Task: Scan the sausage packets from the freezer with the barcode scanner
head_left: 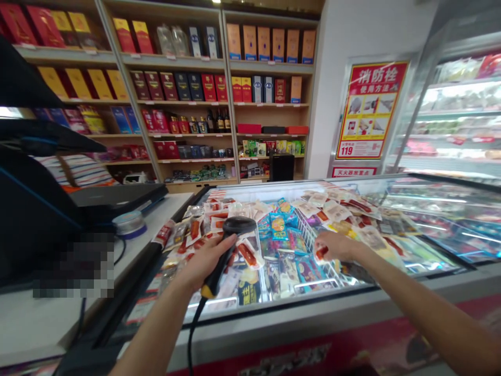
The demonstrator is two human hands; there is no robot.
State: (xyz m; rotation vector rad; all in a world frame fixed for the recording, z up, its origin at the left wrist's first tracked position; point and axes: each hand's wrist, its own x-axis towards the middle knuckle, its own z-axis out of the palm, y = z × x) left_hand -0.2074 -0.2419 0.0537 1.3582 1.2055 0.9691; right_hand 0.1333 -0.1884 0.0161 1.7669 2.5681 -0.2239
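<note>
My left hand (206,259) is wrapped round the handle of a black barcode scanner (219,266), its head tipped forward over the freezer and its cable hanging down in front. My right hand (333,245) has its fingers closed on a small packet of reddish sausage (321,254), partly hidden by the fingers. Just right of the scanner lies a clear packet with a red-brown sausage (248,253). Many similar packets (362,204) are spread at both sides of the glass top of the chest freezer (285,308). Blue snack bags (278,227) show between them.
Left of the freezer is a white counter (23,318) with a dark checkout screen (39,209) and a roll of tape (129,223). Shelves of boxed goods (178,86) stand behind. At right is a lit display fridge (457,115). White wire dividers (305,230) run inside the freezer.
</note>
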